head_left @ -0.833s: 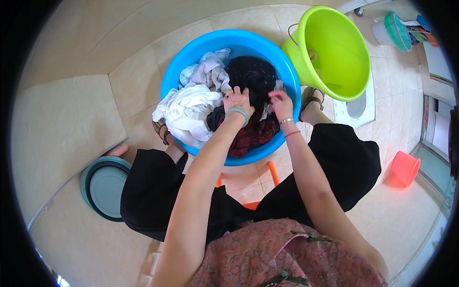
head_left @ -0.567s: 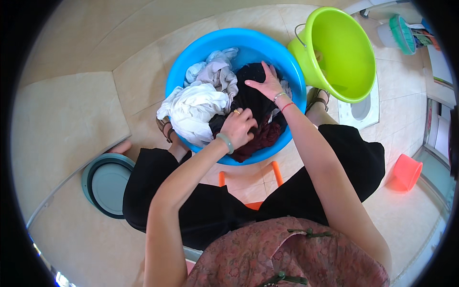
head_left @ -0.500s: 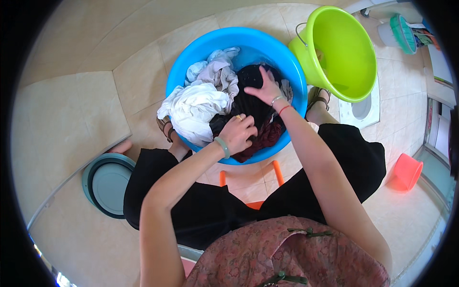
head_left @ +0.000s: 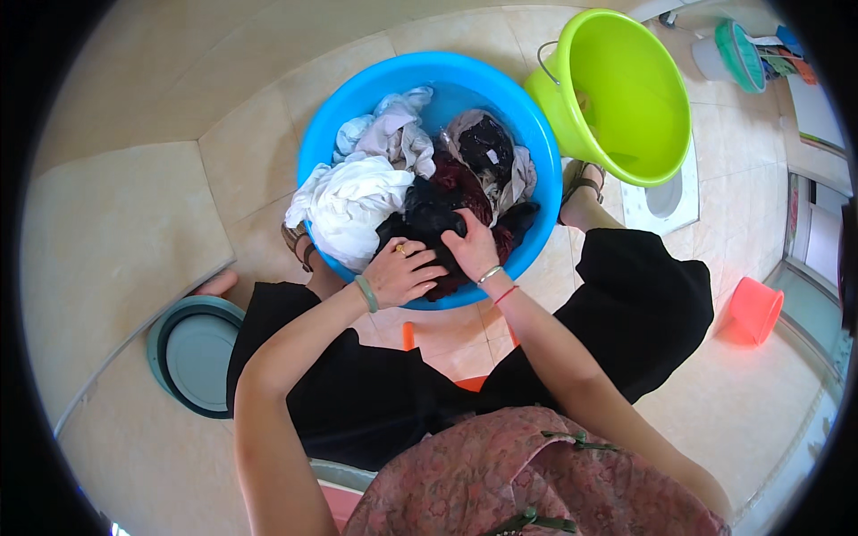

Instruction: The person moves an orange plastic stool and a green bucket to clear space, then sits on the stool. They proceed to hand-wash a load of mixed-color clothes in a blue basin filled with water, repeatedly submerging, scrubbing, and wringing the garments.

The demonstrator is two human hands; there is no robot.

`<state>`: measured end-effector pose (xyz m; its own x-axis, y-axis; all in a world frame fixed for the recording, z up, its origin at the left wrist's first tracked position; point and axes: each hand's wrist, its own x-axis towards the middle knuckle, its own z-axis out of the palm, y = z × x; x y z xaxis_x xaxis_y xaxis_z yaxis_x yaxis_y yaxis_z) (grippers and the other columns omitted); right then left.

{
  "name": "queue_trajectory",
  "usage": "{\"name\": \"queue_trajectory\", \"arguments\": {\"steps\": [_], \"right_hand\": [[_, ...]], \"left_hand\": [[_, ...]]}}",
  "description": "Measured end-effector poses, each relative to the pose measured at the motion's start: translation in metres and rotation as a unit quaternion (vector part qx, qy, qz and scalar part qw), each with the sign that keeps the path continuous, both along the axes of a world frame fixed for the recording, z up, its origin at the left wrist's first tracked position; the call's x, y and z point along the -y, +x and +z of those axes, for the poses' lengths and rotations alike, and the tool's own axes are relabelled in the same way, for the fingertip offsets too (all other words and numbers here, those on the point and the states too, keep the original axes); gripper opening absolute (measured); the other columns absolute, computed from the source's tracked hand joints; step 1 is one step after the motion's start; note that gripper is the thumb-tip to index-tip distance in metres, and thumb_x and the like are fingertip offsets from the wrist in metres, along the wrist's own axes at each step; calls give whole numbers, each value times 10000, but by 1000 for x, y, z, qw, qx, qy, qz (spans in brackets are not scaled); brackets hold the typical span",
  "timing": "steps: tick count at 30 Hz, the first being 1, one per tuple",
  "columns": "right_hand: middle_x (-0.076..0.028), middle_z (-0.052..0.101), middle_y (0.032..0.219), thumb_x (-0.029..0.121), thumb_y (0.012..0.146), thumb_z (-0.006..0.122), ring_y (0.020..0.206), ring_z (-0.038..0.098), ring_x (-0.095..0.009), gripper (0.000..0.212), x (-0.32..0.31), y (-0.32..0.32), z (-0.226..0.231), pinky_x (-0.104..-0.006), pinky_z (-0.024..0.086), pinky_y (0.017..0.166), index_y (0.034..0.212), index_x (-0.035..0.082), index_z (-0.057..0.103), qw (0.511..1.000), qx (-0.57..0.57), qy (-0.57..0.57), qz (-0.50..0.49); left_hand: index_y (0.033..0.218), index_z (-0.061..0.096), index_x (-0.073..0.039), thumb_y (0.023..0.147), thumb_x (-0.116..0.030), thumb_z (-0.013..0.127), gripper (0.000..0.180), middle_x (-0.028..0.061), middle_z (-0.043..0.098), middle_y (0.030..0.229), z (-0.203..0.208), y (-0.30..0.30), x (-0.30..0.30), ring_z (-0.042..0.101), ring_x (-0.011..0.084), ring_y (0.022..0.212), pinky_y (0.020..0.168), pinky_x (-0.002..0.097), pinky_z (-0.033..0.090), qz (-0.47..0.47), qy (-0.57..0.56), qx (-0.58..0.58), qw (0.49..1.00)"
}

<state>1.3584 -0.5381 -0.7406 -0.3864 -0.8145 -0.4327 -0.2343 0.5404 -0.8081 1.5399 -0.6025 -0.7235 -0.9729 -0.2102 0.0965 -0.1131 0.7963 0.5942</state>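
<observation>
In a round blue basin (head_left: 527,98) lies a heap of wet laundry. My left hand (head_left: 404,272), with a ring and a green bangle, is closed over a black garment (head_left: 431,211) at the basin's near side. Beside it, my right hand (head_left: 474,247) grips the same black cloth, thumb pointing inward. White cloth (head_left: 353,210) hangs over the left of the basin, with pale grey cloth (head_left: 399,138) behind it. Dark red patterned cloth (head_left: 463,183) shows behind the black one. To the right, a bunched beige and black piece (head_left: 487,147) sits in the water.
A lime-green bucket (head_left: 643,89) stands against the basin's right rim, by a white floor toilet (head_left: 666,201). My legs straddle the basin. A folded grey-green tub (head_left: 204,353) is at left, a coral pail (head_left: 756,310) at right. Orange stool parts (head_left: 408,336) show between my knees.
My right hand has come toward me from the basin's far right, drawing the black garment nearer. The red cloth and the beige and black bundle are now uncovered. My left hand stays near the front rim.
</observation>
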Motion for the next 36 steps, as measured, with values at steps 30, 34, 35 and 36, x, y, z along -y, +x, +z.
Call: {"name": "queue_trajectory", "arguments": {"steps": [30,34,35,36], "right_hand": [[-78,643,942,254,889,633,846,576,-136,391,79,-81,-35,-269,465,771,1117,-59,575,991,70,-74,-90],[-4,608,904,158,904,613,784,542,-65,246,83,-73,45,-213,447,694,1056,-34,597,956,220,-123,-153],[-3,609,906,150,906,610,783,542,-61,232,82,-73,58,-209,445,689,1053,-30,599,945,245,-143,-163],[-1,610,908,141,908,606,782,541,-58,219,82,-69,74,-206,443,684,1050,-26,600,933,274,-162,-170]], "left_hand": [[1195,547,-142,870,-332,569,377,30,518,1211,-61,-105,-26,380,225,1267,1107,537,145,353,26,62,933],[1217,503,-92,863,-320,580,428,81,522,1212,-53,-98,-23,424,260,1242,1114,520,152,377,87,1,922],[1235,483,-86,864,-316,585,449,90,514,1227,-54,-97,-23,431,269,1239,1116,510,154,391,117,-17,913],[1253,463,-81,864,-313,589,471,100,505,1242,-53,-95,-22,439,279,1236,1118,499,156,407,145,-33,901]]}}
